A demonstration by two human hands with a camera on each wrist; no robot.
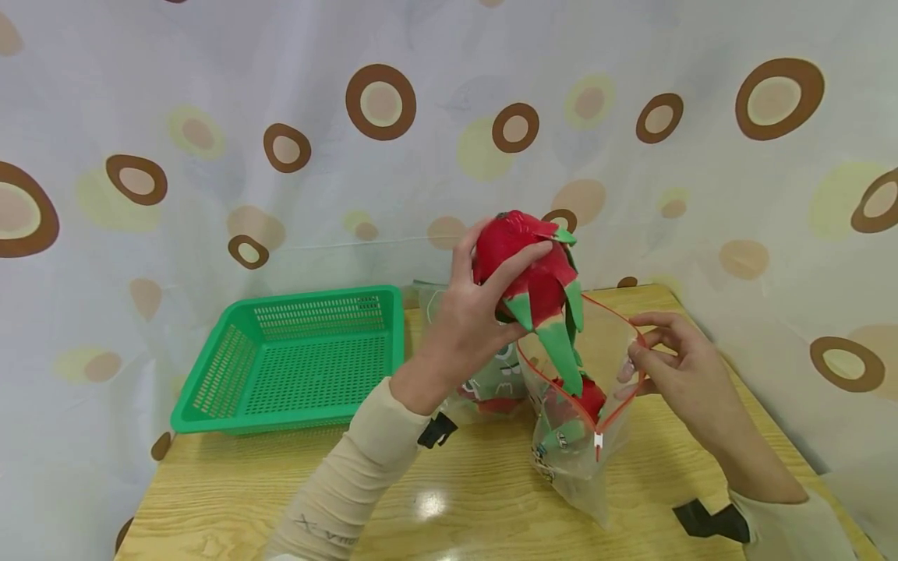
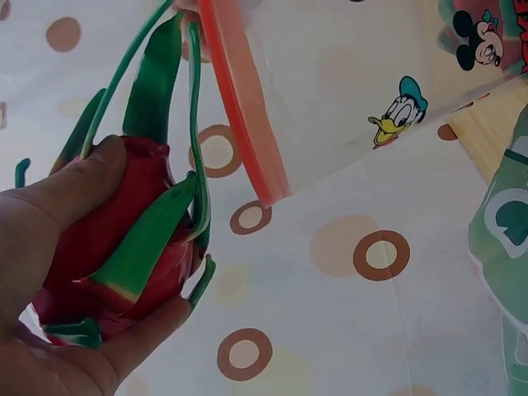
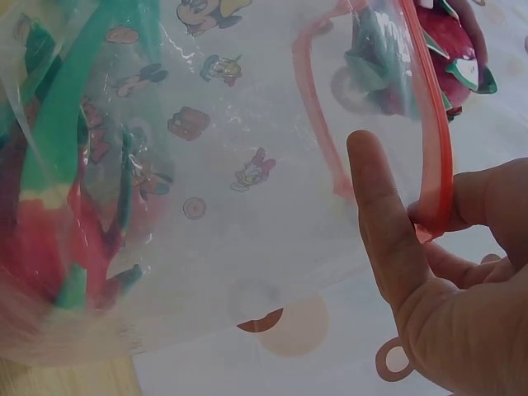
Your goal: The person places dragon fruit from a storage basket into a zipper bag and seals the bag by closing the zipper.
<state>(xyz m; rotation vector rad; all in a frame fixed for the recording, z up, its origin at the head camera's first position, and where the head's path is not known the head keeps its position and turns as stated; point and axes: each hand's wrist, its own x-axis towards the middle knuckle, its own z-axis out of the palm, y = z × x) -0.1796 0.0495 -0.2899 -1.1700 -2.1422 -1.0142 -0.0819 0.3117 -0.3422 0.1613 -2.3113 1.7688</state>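
Observation:
My left hand (image 1: 466,319) grips a red dragon fruit (image 1: 522,265) with green leaf tips, held above the mouth of a clear zip bag (image 1: 582,467). Its long leaves hang down over the bag's red zip edge (image 2: 243,107). My right hand (image 1: 677,370) pinches that edge at the right side, and the mouth stands wide apart. Inside the bag lies another dragon fruit (image 3: 49,239), seen through the plastic. Cartoon figures are printed on the bag. In the right wrist view, the held dragon fruit (image 3: 454,58) shows beyond the zip edge.
A green plastic basket (image 1: 316,382) stands at the left of the wooden table (image 1: 463,499). Behind my left hand is a second printed bag (image 1: 491,389) with something red in it. A white curtain (image 1: 421,179) with brown rings hangs at the back.

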